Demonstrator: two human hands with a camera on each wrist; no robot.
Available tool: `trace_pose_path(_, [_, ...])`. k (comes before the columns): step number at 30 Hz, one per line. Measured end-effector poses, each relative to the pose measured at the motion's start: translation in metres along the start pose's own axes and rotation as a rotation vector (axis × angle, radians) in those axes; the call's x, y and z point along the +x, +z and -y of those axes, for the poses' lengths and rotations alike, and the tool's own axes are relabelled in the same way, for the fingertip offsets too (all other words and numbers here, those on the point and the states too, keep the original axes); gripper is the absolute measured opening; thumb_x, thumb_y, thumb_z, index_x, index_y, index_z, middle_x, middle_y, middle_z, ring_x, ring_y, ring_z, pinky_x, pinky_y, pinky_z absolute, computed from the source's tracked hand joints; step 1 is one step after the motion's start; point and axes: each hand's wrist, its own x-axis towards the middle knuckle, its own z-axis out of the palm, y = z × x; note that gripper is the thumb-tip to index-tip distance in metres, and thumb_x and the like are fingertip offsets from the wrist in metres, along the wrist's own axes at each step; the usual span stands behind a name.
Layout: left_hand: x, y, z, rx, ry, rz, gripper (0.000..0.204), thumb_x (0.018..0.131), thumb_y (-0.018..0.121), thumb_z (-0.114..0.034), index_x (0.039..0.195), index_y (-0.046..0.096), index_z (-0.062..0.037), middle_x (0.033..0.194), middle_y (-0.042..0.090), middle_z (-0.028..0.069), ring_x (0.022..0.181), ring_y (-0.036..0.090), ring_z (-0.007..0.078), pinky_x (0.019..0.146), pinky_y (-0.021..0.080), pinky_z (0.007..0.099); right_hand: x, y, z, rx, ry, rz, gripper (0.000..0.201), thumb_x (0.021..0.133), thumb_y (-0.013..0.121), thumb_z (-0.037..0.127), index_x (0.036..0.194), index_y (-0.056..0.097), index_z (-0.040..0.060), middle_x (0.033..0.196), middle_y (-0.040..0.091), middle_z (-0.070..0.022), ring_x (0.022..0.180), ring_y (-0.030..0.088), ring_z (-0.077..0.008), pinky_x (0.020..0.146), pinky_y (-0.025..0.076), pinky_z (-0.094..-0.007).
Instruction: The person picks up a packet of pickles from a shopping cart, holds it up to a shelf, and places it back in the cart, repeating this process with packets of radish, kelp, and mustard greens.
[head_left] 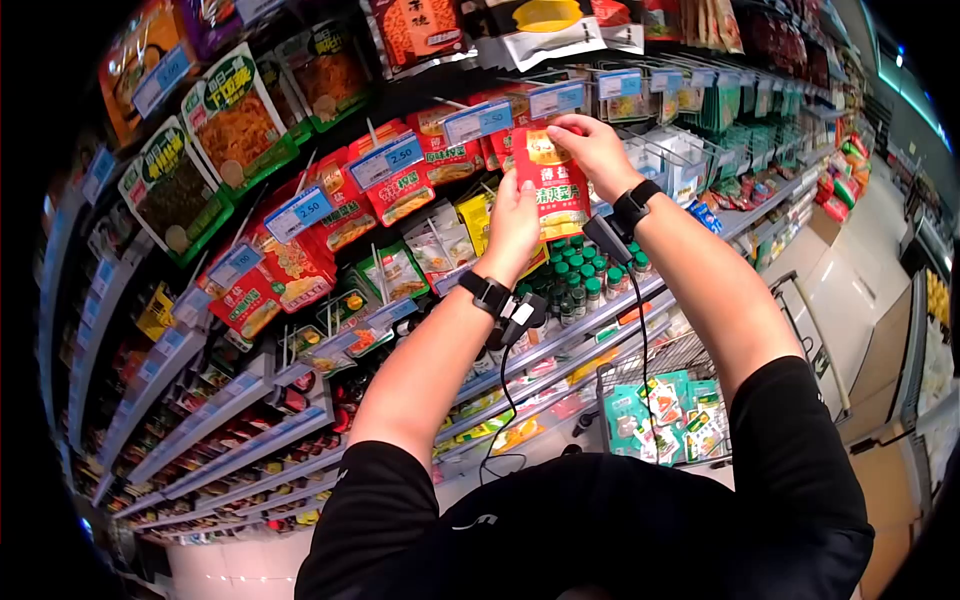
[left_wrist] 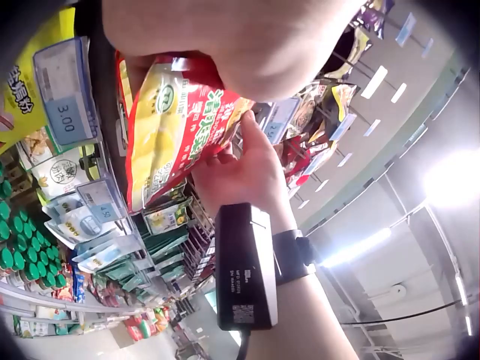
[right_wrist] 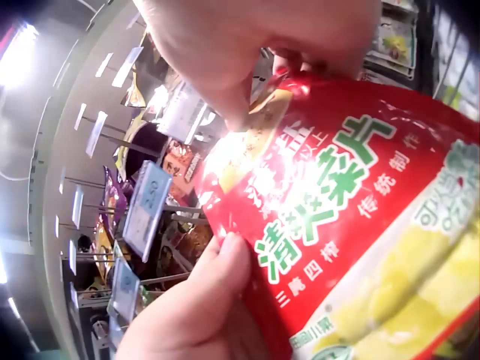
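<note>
Both hands hold a red and yellow food pouch (head_left: 553,200) up in front of the shelf, its printed front facing the person. My left hand (head_left: 515,225) grips the pouch's left edge, the thumb lying on the front in the right wrist view. At the top edge, my right hand (head_left: 597,155) pinches the upper corner between thumb and fingers. Large green and white lettering on the pouch (right_wrist: 330,195) shows in the right wrist view, with a picture of pale slices below it. Part of the left hand (left_wrist: 232,45) covers the top of the left wrist view.
Similar red pouches (head_left: 300,270) hang on hooks behind blue price tags (head_left: 300,213). Green-capped jars (head_left: 585,275) stand on a lower shelf. A wire shopping cart (head_left: 605,385) with green packets (head_left: 665,415) is below. Cables (head_left: 640,310) hang from the wrist cameras.
</note>
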Motion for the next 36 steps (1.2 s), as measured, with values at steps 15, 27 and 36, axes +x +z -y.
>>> trace_pose_path(15, [0.055,-0.005,0.030,0.063,0.131,-0.120,0.029,0.099,0.039,-0.013,0.124,0.046,0.0007,0.114,0.058,0.0084,0.103,0.053,0.0134,0.091,0.041,0.0279,0.057,-0.004,-0.029,-0.015,-0.172,-0.039,0.014,0.084,0.058,0.003,0.097,0.063,0.0008,0.093,0.066,-0.0050,0.084,0.060,-0.0118,0.078,0.047,-0.0259])
trace_pose_path(27, [0.054,-0.002,0.025,0.087,0.192,-0.184,0.033,0.097,0.043,-0.018,0.120,0.048,0.0047,0.109,0.060,0.0172,0.099,0.058,0.0223,0.087,0.044,0.0316,0.056,-0.010,-0.033,0.116,-0.268,-0.016,0.018,0.083,0.057,-0.001,0.100,0.063,0.0017,0.094,0.065,-0.0036,0.083,0.060,-0.0103,0.076,0.047,-0.0238])
trace_pose_path(36, [0.067,-0.008,0.020,0.211,0.169,-0.208,0.032,0.096,0.043,-0.014,0.123,0.048,0.0031,0.113,0.060,0.0141,0.103,0.056,0.0198,0.090,0.041,0.0310,0.071,-0.002,-0.032,0.064,-0.178,-0.040,0.021,0.087,0.054,0.000,0.107,0.061,-0.0005,0.101,0.065,-0.0071,0.089,0.061,-0.0139,0.081,0.047,-0.0260])
